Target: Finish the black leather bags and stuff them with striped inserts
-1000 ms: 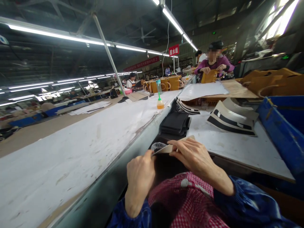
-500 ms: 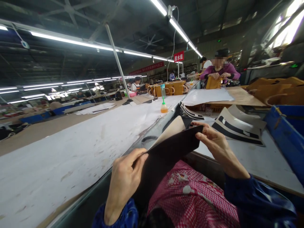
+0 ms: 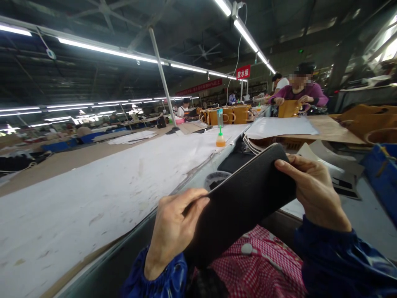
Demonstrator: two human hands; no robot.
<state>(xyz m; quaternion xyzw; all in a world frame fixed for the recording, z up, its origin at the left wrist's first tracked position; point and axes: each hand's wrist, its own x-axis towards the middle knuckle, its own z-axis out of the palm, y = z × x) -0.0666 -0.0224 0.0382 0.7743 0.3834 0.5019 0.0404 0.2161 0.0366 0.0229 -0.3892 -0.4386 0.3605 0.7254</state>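
Between my hands is a black leather-like panel (image 3: pixel 245 198) with a rounded upper corner and a thin pale edge. My left hand (image 3: pixel 178 225) pinches its left edge between thumb and fingers. On the far side, my right hand (image 3: pixel 316 190) grips the right end, thumb on the near face and fingers behind. The panel is held tilted above my lap, over a red checked apron (image 3: pixel 263 260). Its back face is hidden from me. Just behind it, a round container (image 3: pixel 214 177) with dark pieces inside is partly covered.
A long table with white paper (image 3: pixel 118 182) stretches along my left. On it stands a bottle of orange liquid (image 3: pixel 220 140) with a green tip. Curved pale pieces with black strips (image 3: pixel 344 182) and a blue bin (image 3: pixel 381 178) are at right. A co-worker (image 3: pixel 299 89) handles a tan bag piece ahead.
The panel has been raised and turned, so more of its black face shows and its pale side is out of sight. My right hand has shifted right. The view has swung slightly left.
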